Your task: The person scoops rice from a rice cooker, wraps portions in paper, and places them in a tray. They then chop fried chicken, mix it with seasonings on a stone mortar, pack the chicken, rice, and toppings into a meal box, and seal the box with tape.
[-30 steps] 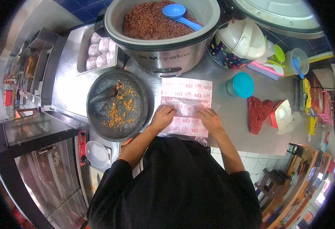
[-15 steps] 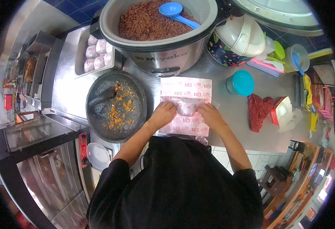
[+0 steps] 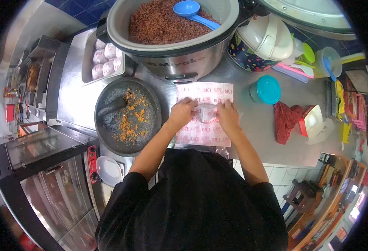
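A paper-wrapped bundle (image 3: 207, 113) lies on printed pink-and-white paper sheets (image 3: 205, 136) on the steel counter. My left hand (image 3: 182, 113) grips the bundle's left end with curled fingers. At its right end my right hand (image 3: 228, 116) is closed on the wrapping in the same way. To the left stands a dark stone mortar (image 3: 127, 144) with orange crumbs and a pestle (image 3: 112, 106) in it. Behind the paper is a large cooker (image 3: 175, 67) of reddish-brown rice (image 3: 159, 25), with a blue scoop (image 3: 196, 15) on the rice.
A metal tray (image 3: 85, 69) of wrapped bundles is at the back left. On the right are a turquoise-lidded tub (image 3: 268, 90), a patterned container (image 3: 251, 56), a red cloth (image 3: 285, 121) and an open box (image 3: 311, 121). A glass-fronted cabinet (image 3: 58, 184) stands at lower left.
Both hands have moved up the paper, away from my body. The wrapping has rolled into a compact bundle between them, and more of the lower sheet shows.
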The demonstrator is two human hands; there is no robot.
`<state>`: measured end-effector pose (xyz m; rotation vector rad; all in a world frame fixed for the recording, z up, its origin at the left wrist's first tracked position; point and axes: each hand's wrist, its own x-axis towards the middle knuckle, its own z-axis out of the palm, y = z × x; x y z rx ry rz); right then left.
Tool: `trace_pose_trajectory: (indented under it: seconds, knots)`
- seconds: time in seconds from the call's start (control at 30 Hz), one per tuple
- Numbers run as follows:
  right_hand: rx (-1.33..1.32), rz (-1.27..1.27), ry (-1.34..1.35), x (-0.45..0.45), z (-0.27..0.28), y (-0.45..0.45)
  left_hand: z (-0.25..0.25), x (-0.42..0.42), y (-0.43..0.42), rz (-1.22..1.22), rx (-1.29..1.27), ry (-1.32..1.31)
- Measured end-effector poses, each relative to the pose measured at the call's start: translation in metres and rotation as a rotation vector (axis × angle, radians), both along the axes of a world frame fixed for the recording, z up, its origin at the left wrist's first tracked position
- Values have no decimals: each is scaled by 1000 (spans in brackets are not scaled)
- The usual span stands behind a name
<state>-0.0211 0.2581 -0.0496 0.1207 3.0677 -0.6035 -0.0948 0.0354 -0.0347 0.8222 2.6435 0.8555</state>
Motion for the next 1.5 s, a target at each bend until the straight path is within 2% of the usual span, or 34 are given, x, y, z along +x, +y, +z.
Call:
trace_pose_trajectory:
  seconds: [0.07, 0.1, 0.23, 0.3, 0.37, 0.5, 0.57, 0.63, 0.7, 0.73, 0.8, 0.83, 0.87, 0.9, 0.97, 1.0, 1.03, 1.07, 1.13, 1.17, 1.23, 1.27, 1.33, 1.37, 1.4, 1.43, 1.47, 1.5]
  knots:
    - [203, 129, -4, -1, 4, 0, -11, 5, 1, -17, 6, 89]
    - [203, 127, -4, 1, 3, 0, -19, 9, -1, -26, 10, 178]
    - [195, 201, 163, 22, -10, -1, -38, 33, -8, -10, 79, 248]
    - [201, 235, 228, 33, -18, 1, -39, 41, -6, -63, 119, 448]
    - [267, 281, 312, 37, -25, 4, -32, 46, -7, -92, 92, 421]
    - [232, 323, 272, 39, -23, 10, -35, 41, -9, -164, 31, 459]
    - [87, 340, 226, 39, -13, 13, -45, 41, -9, -157, 38, 486]
    - [69, 338, 214, 37, -7, 13, -53, 39, -8, -159, 50, 517]
    - [55, 335, 201, 37, -8, 11, -58, 38, -4, -84, 229, 436]
    - [41, 264, 176, 37, -17, 7, -53, 40, 2, -89, 236, 447]
    - [31, 191, 158, 36, -27, 0, -41, 48, 15, 140, 375, 212]
    - [-261, -32, -33, 32, -27, -4, -33, 49, 19, 139, 378, 221]
    - [-553, -251, -225, 28, -26, -7, -26, 49, 22, 209, 392, 111]
    - [-552, -243, -218, 27, -24, -8, -17, 49, 23, 281, 405, -2]
    - [-1800, -496, -293, 28, -17, -7, 4, 53, 23, 289, 434, 35]
    - [-1797, -492, -290, 26, 5, -6, 22, 56, 21, 248, 393, 146]
    - [-1932, -558, -341, 23, 43, -10, 34, 58, 19, 207, 350, 255]
    - [-2067, -627, -394, 20, 65, -16, 39, 60, 16, 207, 350, 255]
    - [-2008, -612, -375, 21, 68, -30, 51, 64, 8, -101, 371, 385]
    - [-1949, -594, -355, 22, 68, -35, 58, 66, 4, -104, 372, 381]
    - [-1962, -668, -406, 23, 60, -43, 78, 63, -2, -279, 378, 448]
    - [-1972, -740, -465, 24, 56, -47, 79, 60, -7, -271, 379, 450]
    - [-2007, -787, -506, 21, 83, -62, 80, 54, -17, -260, 379, 716]
    - [-2046, -844, -538, 20, 92, -68, 79, 56, -20, -248, 376, 720]
    - [-2041, -834, -547, 22, 89, -69, 78, 60, -24, -162, 343, 817]
    - [-2140, -756, -667, 25, 82, -67, 78, 63, -27, -74, 307, 914]
    - [-2231, -666, -799, 27, 77, -66, 78, 66, -29, -57, 296, 924]
    - [-2219, -634, -831, 27, 75, -65, 80, 69, -31, -38, 342, 806]
